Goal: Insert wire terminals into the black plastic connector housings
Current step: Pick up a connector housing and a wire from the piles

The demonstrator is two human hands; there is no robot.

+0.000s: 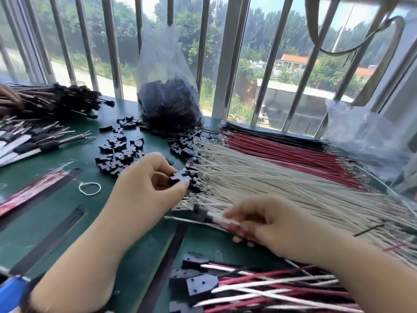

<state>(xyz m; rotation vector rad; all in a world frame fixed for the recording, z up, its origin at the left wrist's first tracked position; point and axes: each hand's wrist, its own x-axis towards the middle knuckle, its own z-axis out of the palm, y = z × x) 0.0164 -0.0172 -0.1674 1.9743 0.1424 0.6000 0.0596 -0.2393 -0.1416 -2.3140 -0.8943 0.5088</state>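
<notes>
One housing (179, 177) sits pinched between the thumb and fingertips of the left hand (149, 184), held just off the green table (67, 222) at the terminal ends of the white wires (282, 177), seemingly so its slots face the incoming wire. The right hand (268, 220) curls its fingers around a thin bundle of wires (216, 219) that wears a dark sleeve, its bare tips pointing left toward the housing; motion blur hides how many strands it grips. Both hands work near the wire fan, which keeps each reach short.

Three colour bands lie side by side on the right: white nearest, red wires (282, 147) behind, black wires (270, 134) at the back, each too many to count. Dozens of loose housings (119, 152) scatter within the left hand's reach, spilled from one clear bag (169, 102) standing by the window bars. At least four finished assemblies (203, 285) pile up at the lower edge, housings fitted with red, white and black leads. Another finished heap (52, 100) rests far left. One rubber band (89, 188) lies alone on the table.
</notes>
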